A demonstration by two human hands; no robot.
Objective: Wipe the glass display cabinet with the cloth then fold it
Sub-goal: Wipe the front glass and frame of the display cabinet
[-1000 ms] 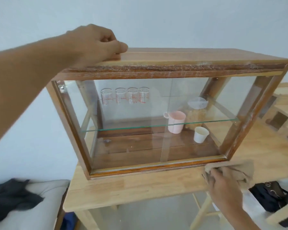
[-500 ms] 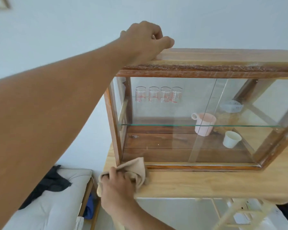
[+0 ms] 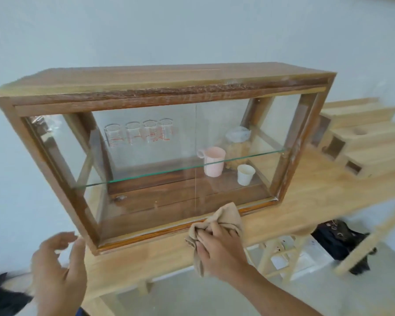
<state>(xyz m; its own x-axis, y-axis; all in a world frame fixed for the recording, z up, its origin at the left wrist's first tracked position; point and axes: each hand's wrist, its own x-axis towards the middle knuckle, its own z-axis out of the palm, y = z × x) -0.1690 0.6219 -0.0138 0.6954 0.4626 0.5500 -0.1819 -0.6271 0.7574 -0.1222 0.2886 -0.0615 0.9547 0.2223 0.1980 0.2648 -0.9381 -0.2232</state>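
The glass display cabinet [image 3: 146, 92] has a dark wooden frame and stands on a light wooden table [image 3: 306, 201]. Through its front glass I see several measuring glasses [image 3: 138, 133], a pink mug [image 3: 213, 160] and a white cup [image 3: 245, 174]. My right hand [image 3: 221, 249] grips a bunched beige cloth [image 3: 226, 216] pressed against the lower front rail, near the middle. My left hand [image 3: 59, 272] hovers open in the air by the cabinet's lower left corner, holding nothing.
A stepped wooden organiser [image 3: 363, 142] stands on the table right of the cabinet. A black bag [image 3: 342, 240] lies on the floor under the table's right side. Dark fabric [image 3: 0, 297] shows at the bottom left edge.
My left hand has left the cabinet's top and dropped to its lower left corner, now open. My right hand has slid the cloth along the bottom rail from the left corner toward the middle.
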